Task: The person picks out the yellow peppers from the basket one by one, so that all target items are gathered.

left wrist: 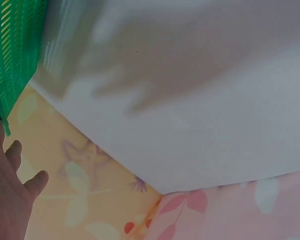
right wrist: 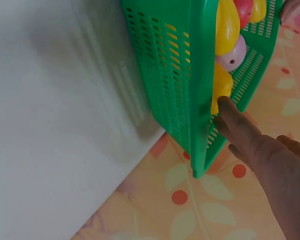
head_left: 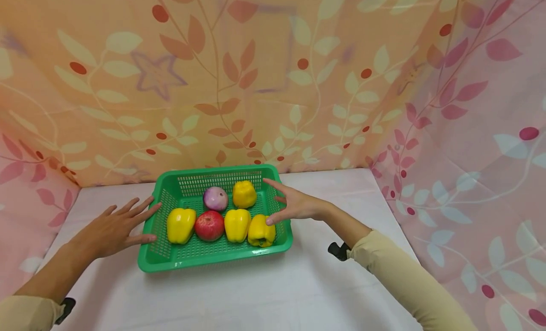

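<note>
A green plastic basket (head_left: 215, 262) with slotted walls stands on the white table. Inside lie several yellow bell peppers (head_left: 181, 225), a red pomegranate (head_left: 210, 225) and a round purple-and-white vegetable (head_left: 215, 198). At the basket's left rim is my left hand (head_left: 112, 230), fingers spread and nothing held; whether it touches the rim I cannot tell. My right hand (head_left: 297, 202) reaches over the right rim, fingers apart, its thumb in front of the nearest pepper in the head view. In the right wrist view, the right fingers (right wrist: 240, 122) extend past the basket rim, holding nothing.
White cloth covers the table (head_left: 239, 298). Behind it hangs an orange leaf-patterned curtain (head_left: 264, 98), with pink patterned cloth (head_left: 482, 146) at the sides. A black strap piece (head_left: 338, 251) sits by the right sleeve.
</note>
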Demonstrator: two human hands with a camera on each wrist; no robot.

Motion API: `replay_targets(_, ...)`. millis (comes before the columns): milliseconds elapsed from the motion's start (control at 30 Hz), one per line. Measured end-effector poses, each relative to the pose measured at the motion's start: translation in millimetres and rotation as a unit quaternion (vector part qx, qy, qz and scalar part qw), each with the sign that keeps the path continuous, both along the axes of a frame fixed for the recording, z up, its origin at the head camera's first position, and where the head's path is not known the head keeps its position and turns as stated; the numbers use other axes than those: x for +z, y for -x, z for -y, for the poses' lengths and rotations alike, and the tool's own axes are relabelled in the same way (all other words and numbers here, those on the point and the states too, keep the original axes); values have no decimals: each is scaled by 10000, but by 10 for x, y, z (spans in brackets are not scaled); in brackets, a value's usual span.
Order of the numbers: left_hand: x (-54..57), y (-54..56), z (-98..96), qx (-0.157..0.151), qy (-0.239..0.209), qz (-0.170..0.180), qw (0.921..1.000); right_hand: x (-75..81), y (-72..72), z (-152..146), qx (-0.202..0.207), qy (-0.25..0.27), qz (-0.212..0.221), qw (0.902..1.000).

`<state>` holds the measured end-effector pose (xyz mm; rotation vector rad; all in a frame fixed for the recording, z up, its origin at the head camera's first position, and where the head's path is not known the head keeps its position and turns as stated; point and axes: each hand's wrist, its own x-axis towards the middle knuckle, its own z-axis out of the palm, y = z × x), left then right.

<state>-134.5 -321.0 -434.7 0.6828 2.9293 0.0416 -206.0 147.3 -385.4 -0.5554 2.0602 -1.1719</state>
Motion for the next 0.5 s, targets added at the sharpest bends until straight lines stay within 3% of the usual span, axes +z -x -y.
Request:
replay_targets(200, -20, -7, 4, -71, 28, -81, 9999, -77, -36, 94, 25, -323, 153, 9994)
replay_targets(500, 0, -9, -1, -59, 0, -64, 10000, -60, -42, 282, -180, -813, 280, 9961)
